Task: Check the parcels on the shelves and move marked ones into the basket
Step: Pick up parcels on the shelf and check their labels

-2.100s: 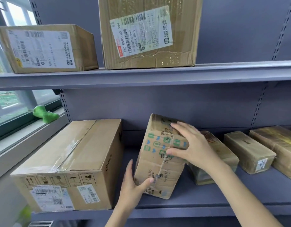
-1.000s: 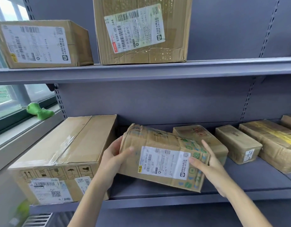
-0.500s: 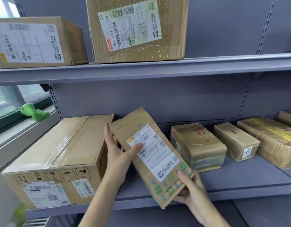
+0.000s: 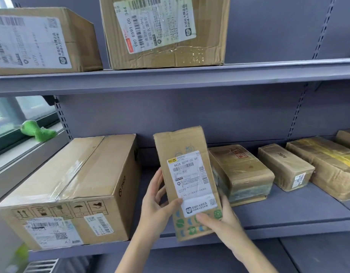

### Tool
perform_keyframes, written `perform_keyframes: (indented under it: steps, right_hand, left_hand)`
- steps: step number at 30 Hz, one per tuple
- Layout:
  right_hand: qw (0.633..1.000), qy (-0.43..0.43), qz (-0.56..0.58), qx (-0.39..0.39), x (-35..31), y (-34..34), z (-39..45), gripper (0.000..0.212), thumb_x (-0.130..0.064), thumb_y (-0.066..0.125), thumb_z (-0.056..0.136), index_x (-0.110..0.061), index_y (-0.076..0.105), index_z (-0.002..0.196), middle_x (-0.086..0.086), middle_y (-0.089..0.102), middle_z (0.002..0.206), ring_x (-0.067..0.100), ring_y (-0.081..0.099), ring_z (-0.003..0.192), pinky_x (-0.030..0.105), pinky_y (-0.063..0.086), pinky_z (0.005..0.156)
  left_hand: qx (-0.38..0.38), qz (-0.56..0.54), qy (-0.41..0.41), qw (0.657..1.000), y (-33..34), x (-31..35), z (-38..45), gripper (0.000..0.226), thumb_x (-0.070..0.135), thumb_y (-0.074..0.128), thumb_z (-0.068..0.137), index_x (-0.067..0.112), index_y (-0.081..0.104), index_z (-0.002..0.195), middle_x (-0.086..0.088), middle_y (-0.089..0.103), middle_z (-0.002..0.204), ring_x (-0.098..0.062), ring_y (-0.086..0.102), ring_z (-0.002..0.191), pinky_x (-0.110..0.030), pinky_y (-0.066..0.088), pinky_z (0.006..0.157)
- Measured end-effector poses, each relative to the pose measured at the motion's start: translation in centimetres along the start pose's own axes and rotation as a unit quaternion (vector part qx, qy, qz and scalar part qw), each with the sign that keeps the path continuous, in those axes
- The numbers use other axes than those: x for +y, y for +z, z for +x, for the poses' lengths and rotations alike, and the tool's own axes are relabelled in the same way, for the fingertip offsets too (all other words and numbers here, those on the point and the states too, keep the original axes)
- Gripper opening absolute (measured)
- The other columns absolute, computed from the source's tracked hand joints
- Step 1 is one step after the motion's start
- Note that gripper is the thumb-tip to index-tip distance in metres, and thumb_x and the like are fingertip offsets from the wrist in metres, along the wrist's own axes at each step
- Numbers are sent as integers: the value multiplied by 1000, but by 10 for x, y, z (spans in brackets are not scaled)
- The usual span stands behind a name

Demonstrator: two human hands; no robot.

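Nearest to me, I see both hands on a narrow brown parcel (image 4: 187,182), held upright and a little tilted in front of the lower shelf (image 4: 288,215). The left hand (image 4: 157,209) has its grip closed on the parcel's left edge, thumb on the white label (image 4: 191,182). The right hand (image 4: 221,219) grips the lower right corner, thumb over the green printed marks; its fingers go behind the parcel, so I can't quite see how they lie. Just left on the lower shelf sits a large taped carton (image 4: 71,192). Right of the held parcel, three smaller wrapped boxes lie in a row, the closest one (image 4: 241,172) just behind the right hand. Farther up, the upper shelf (image 4: 189,77) carries two labelled cartons. A green soft toy (image 4: 38,131) rests on the window sill at far left.
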State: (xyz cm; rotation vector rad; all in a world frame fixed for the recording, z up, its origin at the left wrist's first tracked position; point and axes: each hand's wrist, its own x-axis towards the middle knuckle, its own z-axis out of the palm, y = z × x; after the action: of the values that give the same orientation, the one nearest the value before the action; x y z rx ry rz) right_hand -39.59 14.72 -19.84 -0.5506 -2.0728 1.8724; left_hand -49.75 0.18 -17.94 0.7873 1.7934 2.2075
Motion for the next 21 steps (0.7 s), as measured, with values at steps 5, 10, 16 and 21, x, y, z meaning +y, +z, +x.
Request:
perform_keyframes:
  steps: [5,10,16,21]
  right_hand:
    - [998,-37,-50,-14,-11,0,1,73,-18,75,73,-47,37,128,-30,66,98,-12,61,91,17,48,82]
    - [996,-39,-77,1,-11,2,5,59,-24,71,77,-46,45,125,-29,67,98,-11,61,92,20,48,85]
    - [993,-20,-113,-9,-13,5,16,68,-38,64,81,-38,30,140,-27,60,108,1,58,104,39,51,92]
    - [988,-10,-156,0,-11,10,26,83,-63,53,74,-33,20,144,-19,51,120,13,52,117,43,48,95]
  left_hand:
    - [17,10,-4,1000,-4,-3,0,62,-4,72,70,32,52,117,25,66,110,2,58,109,-18,53,74]
    - [18,20,-29,999,-4,-4,-6,56,-15,63,74,27,53,110,22,68,101,12,60,96,-15,53,68]
    - [1,24,-79,997,-14,-11,-4,61,-4,64,79,28,42,126,18,57,120,13,58,100,-19,53,77]
    - [-102,40,-118,987,-19,-14,-5,88,16,80,68,47,22,125,28,62,113,6,58,107,-16,50,80]
